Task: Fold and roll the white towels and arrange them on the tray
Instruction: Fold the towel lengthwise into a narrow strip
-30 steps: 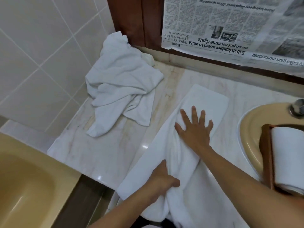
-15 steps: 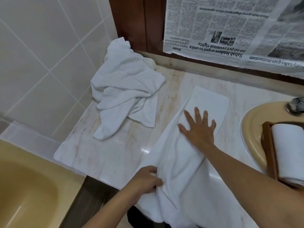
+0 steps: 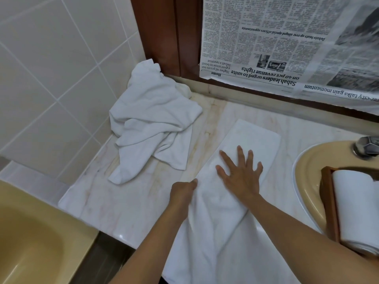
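Note:
A long white towel (image 3: pixel 252 138) lies folded lengthwise on the marble counter (image 3: pixel 127 203), its near end hanging over the front edge. My right hand (image 3: pixel 241 175) presses flat on its middle with fingers spread. My left hand (image 3: pixel 183 191) grips the towel's left edge with curled fingers. A crumpled white towel (image 3: pixel 151 124) lies in the back left corner. At the right, a brown wooden tray (image 3: pixel 328 201) holds a rolled white towel (image 3: pixel 356 208).
The tray sits over a tan sink basin (image 3: pixel 307 171) with a chrome tap (image 3: pixel 367 147). A tan bathtub (image 3: pixel 30 242) lies lower left. Newspaper (image 3: pixel 287 44) covers the mirror behind. Tiled wall (image 3: pixel 51 68) bounds the left side.
My left hand moved up along the towel's left edge, from near the counter's front to beside my right hand. The right hand stayed pressed on the towel.

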{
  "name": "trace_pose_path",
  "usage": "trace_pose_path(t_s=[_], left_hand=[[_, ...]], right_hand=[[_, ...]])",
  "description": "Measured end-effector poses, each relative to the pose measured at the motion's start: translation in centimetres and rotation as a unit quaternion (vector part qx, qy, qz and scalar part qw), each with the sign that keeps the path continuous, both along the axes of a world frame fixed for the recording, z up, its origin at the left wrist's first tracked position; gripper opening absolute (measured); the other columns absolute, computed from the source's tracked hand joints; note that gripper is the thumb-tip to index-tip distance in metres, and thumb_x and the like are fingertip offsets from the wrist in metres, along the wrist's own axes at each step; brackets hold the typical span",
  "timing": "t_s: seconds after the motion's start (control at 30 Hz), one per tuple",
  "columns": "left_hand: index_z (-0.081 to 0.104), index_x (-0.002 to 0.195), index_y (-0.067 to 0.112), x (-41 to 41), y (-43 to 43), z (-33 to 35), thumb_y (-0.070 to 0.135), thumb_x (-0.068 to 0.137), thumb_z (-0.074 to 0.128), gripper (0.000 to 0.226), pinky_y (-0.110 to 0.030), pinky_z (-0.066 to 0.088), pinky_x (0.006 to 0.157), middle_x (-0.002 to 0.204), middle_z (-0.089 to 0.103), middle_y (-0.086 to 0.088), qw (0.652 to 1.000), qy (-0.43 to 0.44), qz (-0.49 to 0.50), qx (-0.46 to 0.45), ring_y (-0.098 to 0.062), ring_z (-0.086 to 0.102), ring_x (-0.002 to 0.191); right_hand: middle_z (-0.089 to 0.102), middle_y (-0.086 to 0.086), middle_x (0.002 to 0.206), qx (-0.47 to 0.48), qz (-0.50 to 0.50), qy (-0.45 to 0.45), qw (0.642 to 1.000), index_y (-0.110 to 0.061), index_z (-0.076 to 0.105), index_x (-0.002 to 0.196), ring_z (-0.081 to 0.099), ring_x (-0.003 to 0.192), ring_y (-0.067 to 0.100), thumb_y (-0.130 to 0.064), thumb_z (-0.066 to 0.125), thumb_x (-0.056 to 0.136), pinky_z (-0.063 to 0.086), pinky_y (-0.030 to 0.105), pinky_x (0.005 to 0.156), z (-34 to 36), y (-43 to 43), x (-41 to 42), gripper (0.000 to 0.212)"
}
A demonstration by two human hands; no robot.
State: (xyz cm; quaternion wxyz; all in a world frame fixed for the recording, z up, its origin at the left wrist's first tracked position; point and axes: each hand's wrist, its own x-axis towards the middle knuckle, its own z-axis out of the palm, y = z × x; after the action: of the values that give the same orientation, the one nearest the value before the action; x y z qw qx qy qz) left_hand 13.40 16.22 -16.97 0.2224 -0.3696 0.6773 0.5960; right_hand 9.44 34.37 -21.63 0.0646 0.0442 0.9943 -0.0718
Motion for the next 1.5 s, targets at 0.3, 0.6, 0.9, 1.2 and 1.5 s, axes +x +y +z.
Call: trace_pose_path(t_s=[0.3,0.6,0.9,1.2,1.5], left_hand=[[0.061,0.063,0.014,0.9,0.4,-0.8,0.043,0.090,0.060,0.039,-0.025,0.043,0.055,0.060,0.061,0.005,0.943,0.074,-0.172,-0.274,-0.012,0.058,0.060],[0.057,0.088,0.017,0.7,0.4,-2.4,0.048,0.099,0.043,0.035,-0.036,0.052,0.076,0.078,0.064,0.002,0.914,0.098,-0.203,-0.336,-0.018,0.061,0.077],[0.057,0.085,0.020,0.5,0.1,-2.7,0.048,0.096,0.050,0.031,-0.030,0.050,0.071,0.072,0.064,0.004,0.925,0.108,-0.177,-0.319,-0.016,0.063,0.073],[0.059,0.081,0.019,0.5,-0.1,-2.8,0.047,0.095,0.054,0.032,-0.033,0.052,0.070,0.067,0.063,0.004,0.931,0.119,-0.163,-0.305,-0.017,0.063,0.071],[0.062,0.105,0.021,1.6,-0.2,-0.6,0.047,0.095,0.055,0.028,-0.027,0.045,0.084,0.107,0.066,0.006,0.966,0.068,-0.155,-0.195,-0.012,0.059,0.094]], right_hand=[[-0.003,0.000,0.165,-0.045,-0.008,-0.055,0.997,-0.041,0.016,0.153,-0.010,0.149,0.036,-0.066,0.020,0.096,0.001,0.062,0.116,1.8,-1.4,-0.7,0.063],[-0.009,-0.008,0.165,-0.017,0.150,-0.024,0.988,-0.035,0.004,0.157,-0.013,0.151,0.022,-0.067,-0.003,0.089,0.001,0.054,0.117,-0.3,-1.1,-3.3,0.075],[-0.007,-0.006,0.165,-0.016,0.151,-0.006,0.988,-0.032,0.007,0.157,-0.008,0.151,0.015,-0.066,0.000,0.091,0.003,0.042,0.121,-0.7,3.5,-11.0,0.075],[-0.003,0.009,0.165,-0.060,0.065,0.007,0.996,-0.018,0.008,0.158,-0.005,0.152,0.029,-0.058,0.015,0.097,0.005,0.046,0.120,1.0,0.4,-4.7,0.073],[0.015,-0.001,0.164,-0.005,0.086,0.007,0.996,-0.033,0.025,0.155,0.016,0.150,0.030,-0.071,0.027,0.091,0.020,0.061,0.110,-1.0,0.1,4.8,0.074]])
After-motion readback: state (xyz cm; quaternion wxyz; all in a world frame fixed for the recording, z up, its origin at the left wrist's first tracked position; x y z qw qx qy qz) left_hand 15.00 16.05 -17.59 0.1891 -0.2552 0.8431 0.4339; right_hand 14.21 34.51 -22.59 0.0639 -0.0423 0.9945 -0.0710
